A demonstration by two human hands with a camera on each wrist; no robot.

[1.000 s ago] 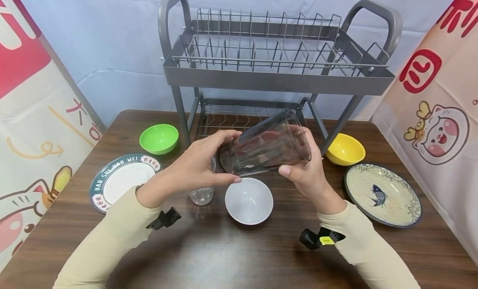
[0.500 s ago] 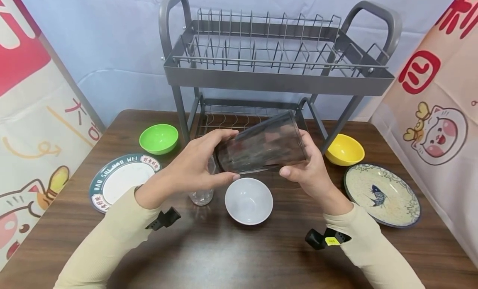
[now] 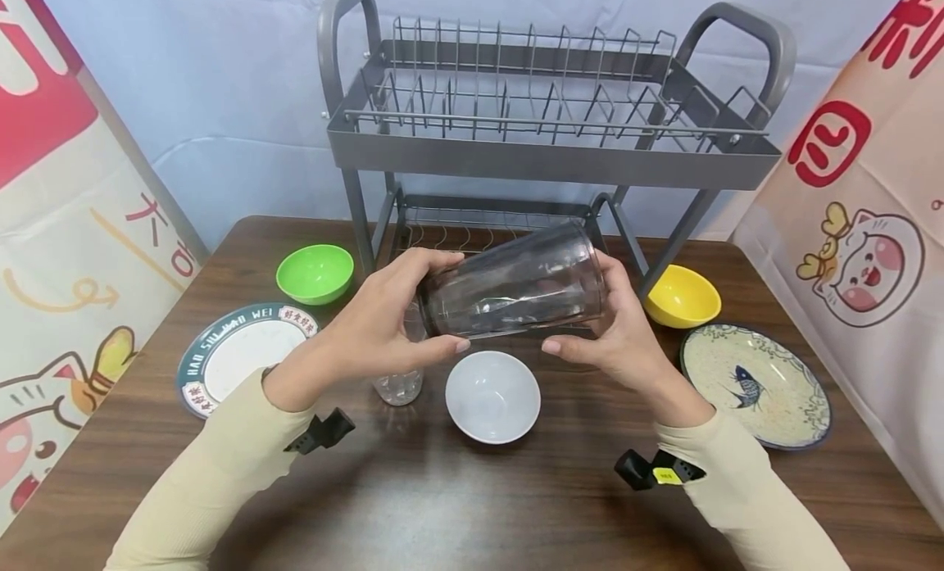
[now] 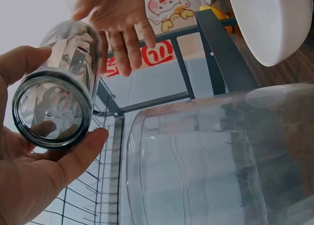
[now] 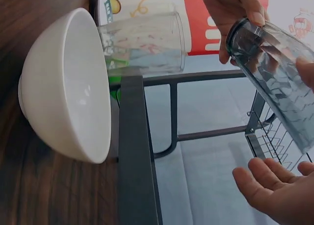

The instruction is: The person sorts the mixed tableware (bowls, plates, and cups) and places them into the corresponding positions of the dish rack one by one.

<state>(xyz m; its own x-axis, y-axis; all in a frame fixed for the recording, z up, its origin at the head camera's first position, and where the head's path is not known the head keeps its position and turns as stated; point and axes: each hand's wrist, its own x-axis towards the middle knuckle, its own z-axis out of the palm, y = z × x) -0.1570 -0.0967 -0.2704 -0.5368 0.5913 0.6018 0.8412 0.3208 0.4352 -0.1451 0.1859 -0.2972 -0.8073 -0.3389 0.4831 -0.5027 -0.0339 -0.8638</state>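
A tinted grey drinking glass (image 3: 516, 284) is held in the air, lying almost sideways with its rim to the right and tilted up. My left hand (image 3: 376, 325) grips it around the base end, thumb below and fingers above. My right hand (image 3: 623, 333) is by the rim; in the left wrist view the fingers of that right hand (image 4: 117, 19) are spread and straight, not curled round the glass. Whether its thumb touches the glass I cannot tell. Below them a white bowl (image 3: 492, 397) stands on the table, and a clear glass (image 3: 398, 387) stands beside it, partly hidden by my left hand.
A grey two-tier dish rack (image 3: 553, 161) stands behind the hands. To the left are a green bowl (image 3: 315, 274) and a green-rimmed plate (image 3: 247, 354). A yellow bowl (image 3: 683, 296) and a fish-patterned plate (image 3: 755, 382) lie to the right. Printed cloth hangs on both sides.
My right hand has loosened from the rim end and shifted slightly right and down. The grey glass has turned a little, hiding its opening, and drifted slightly left in my left hand.
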